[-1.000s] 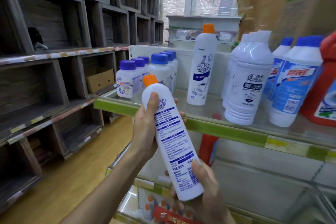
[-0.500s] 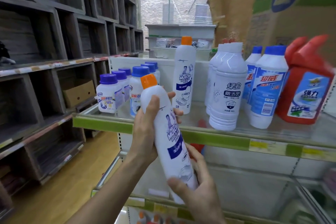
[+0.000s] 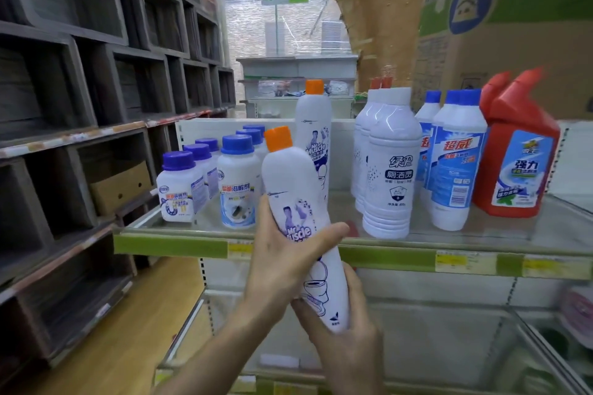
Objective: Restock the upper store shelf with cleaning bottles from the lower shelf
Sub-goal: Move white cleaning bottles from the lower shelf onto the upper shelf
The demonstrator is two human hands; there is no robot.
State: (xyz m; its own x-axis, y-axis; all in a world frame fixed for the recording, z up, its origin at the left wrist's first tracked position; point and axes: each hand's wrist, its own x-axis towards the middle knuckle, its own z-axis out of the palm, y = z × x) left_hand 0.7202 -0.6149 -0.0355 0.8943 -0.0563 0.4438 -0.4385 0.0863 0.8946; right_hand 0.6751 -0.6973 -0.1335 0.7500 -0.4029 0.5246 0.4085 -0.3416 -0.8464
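I hold a tall white bottle with an orange cap, tilted slightly left, in front of the upper shelf. My left hand grips its middle, thumb across the front label. My right hand grips its base from below. A matching orange-capped bottle stands upright on the shelf just behind the held one.
Left on the shelf stand several short bottles with blue caps. To the right are white bottles, blue-labelled bottles and red bottles. A cardboard box looms behind them. Dark wooden cubbies line the left wall.
The bottle has turned in my hands, from its back label with barcode to the front label. My left hand slid down from its neck to its middle, and the view has tilted upward.
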